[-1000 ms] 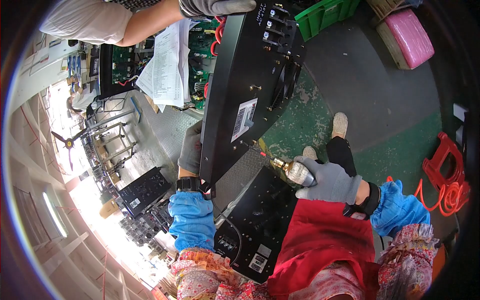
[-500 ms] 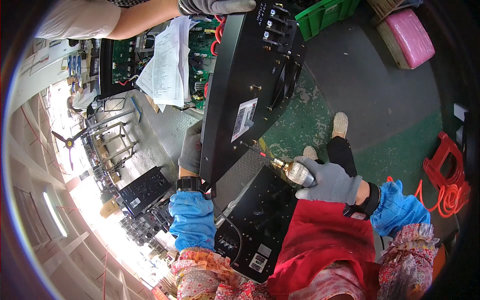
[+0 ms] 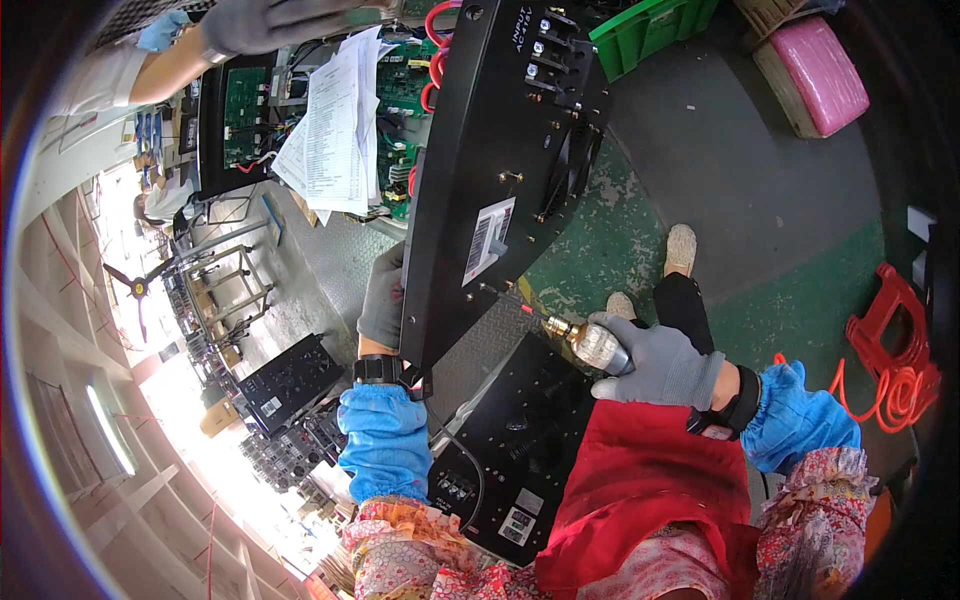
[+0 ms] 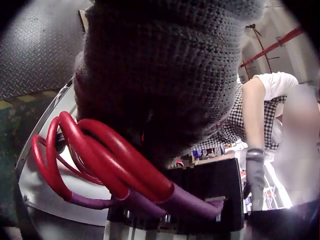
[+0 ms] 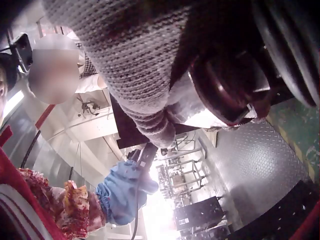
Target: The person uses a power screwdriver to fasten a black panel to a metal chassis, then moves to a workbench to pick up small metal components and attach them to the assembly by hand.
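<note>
Black metal panel with white "INPUT AC415V" lettering [image 3: 480, 150] is in front of you, its near end beside your left hand, its lettered end farther off. Since the earlier frames, the clearest change is at that far end: the other person's dark grey gloved hand [image 3: 275, 25], which lay on the panel's top edge half a second ago, has come away and now reaches across above the white printed sheets [image 3: 335, 125]. With that hand gone, you can see the panel's upper corner. The panel itself has kept its place.

Your left hand [image 3: 380, 300], in a grey knitted glove, remains against the panel's left edge; its fingers are hidden behind the metal, so I cannot tell how they close. The left wrist view shows thick glossy red cables with purple ends [image 4: 100, 155] just beside that glove.

Your right hand [image 3: 665, 365], gloved in grey, stays where it was, clamped around the silver-bodied driver with a brass-coloured nose [image 3: 597, 348]. Its red-banded bit points toward the panel's near right edge; whether the tip touches, I cannot tell. Below the driver lies a second flat black panel with pale labels [image 3: 535, 430], unmoved.
</note>
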A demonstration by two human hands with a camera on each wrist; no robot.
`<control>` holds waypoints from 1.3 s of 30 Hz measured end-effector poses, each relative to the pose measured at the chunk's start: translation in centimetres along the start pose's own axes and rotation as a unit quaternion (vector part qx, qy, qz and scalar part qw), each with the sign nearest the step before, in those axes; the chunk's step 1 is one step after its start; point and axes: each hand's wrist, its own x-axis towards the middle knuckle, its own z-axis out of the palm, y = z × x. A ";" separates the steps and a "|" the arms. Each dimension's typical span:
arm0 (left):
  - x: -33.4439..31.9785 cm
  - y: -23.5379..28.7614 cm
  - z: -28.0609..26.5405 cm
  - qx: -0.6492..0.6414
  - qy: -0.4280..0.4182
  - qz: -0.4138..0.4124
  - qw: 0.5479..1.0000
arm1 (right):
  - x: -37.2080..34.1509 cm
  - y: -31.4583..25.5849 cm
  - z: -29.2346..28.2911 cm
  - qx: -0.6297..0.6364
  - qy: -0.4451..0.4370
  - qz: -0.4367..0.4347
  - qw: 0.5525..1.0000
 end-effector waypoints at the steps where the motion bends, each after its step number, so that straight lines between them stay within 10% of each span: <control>1: -0.2 0.2 0.4 0.001 0.001 0.003 1.000 | 0.0 0.0 -0.1 0.002 -0.002 0.002 1.000; 39: 0.0 -0.6 -0.4 -0.005 -0.023 0.041 0.999 | -0.1 0.0 0.4 -0.021 0.010 -0.001 1.000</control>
